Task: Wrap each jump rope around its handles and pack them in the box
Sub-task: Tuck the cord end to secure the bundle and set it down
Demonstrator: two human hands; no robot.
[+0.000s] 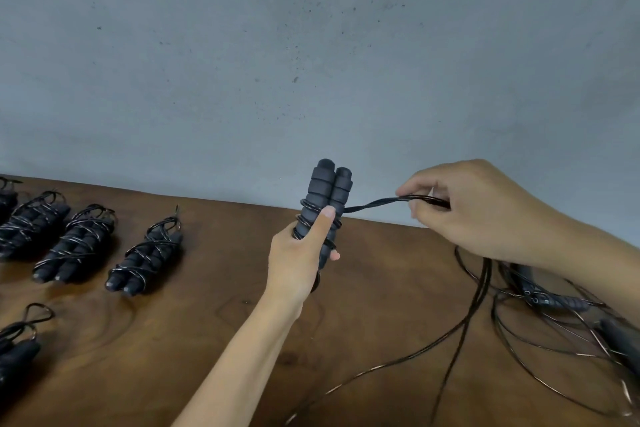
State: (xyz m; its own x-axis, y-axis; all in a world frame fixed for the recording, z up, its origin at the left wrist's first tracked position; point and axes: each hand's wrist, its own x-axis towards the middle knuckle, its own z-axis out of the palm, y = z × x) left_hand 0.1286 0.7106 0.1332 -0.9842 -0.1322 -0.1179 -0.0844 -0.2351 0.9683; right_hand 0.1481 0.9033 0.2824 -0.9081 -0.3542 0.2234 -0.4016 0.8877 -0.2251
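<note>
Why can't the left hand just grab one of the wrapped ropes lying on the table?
Probably not yet: the left hand grips the handles being wrapped. The nearest wrapped rope lies unblocked on the table.

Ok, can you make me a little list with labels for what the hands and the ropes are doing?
left hand: grips the two black handles, held upright and side by side
right hand: pinches the rope and pulls it sideways from the handles
wraps so far: several turns round the handles
finished bundles: lying in rows on the left of the wooden table
loose ropes: tangled on the right
box: not in view
</note>
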